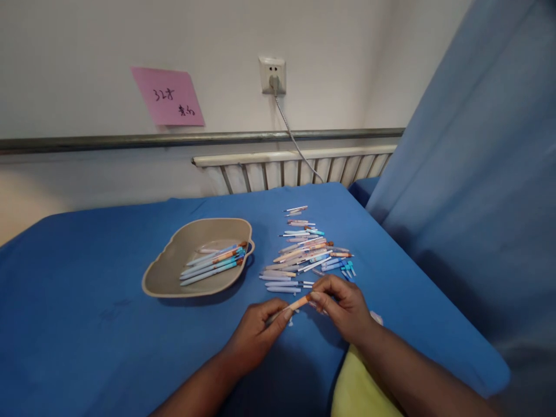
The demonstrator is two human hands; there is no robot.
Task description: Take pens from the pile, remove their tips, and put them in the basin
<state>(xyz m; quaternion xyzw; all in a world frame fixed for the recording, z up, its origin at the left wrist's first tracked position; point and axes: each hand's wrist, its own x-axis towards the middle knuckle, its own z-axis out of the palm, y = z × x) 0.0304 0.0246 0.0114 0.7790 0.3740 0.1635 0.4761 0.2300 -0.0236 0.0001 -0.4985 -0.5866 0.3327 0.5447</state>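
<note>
Between my two hands is an orange pen (pixel 299 303), tilted slightly up to the right. My left hand (pixel 263 325) is closed around its pale lower end. At the darker orange end, the thumb and fingers of my right hand (pixel 341 304) pinch it. Just beyond my hands lies a spread of pen parts (pixel 304 255): pale barrels, white refills and coloured pieces. Small blue and teal pieces (pixel 343 267) sit at its right side. To the left, a beige basin (pixel 160 281) holds several blue, white and orange pens (pixel 215 266).
A blue cloth (pixel 108 353) covers the table. Behind it run a white railing (pixel 295 156) and a wall socket (pixel 273 75) with a plugged-in cable. Pink paper (pixel 169 97) with handwriting is on the wall. A blue curtain (pixel 486 145) hangs at the right.
</note>
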